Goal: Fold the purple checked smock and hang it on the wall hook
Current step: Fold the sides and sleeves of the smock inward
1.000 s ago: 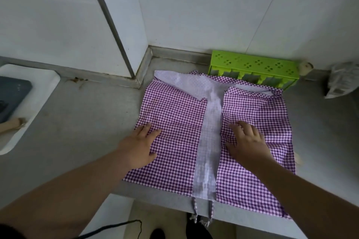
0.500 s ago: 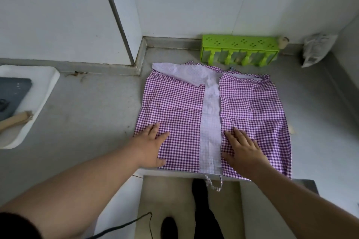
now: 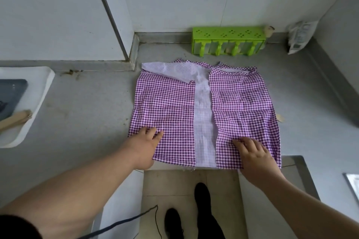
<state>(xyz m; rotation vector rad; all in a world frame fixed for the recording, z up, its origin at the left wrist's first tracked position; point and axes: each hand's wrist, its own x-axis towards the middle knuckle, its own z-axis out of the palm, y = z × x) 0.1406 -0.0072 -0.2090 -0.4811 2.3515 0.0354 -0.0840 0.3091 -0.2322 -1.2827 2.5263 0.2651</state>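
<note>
The purple checked smock (image 3: 167,106) lies flat on the grey counter (image 3: 87,114), its two side flaps folded inward with a pale strip of its inner side showing down the middle. Its near hem reaches the counter's front edge. My left hand (image 3: 143,146) rests on the smock's near left corner with its fingers laid on the cloth. My right hand (image 3: 252,153) presses on the near right part, fingers slightly bent on the fabric. No wall hook is in view.
A green plastic rack (image 3: 228,41) stands against the back wall beyond the smock. A crumpled packet (image 3: 298,38) leans in the right corner. A white tray (image 3: 25,103) with a dark object and a wooden handle sits at the left. Below the counter edge is tiled floor (image 3: 174,186).
Both hands have slid along the smock toward me, from its middle to its near hem. The view has tipped downward, showing more floor.
</note>
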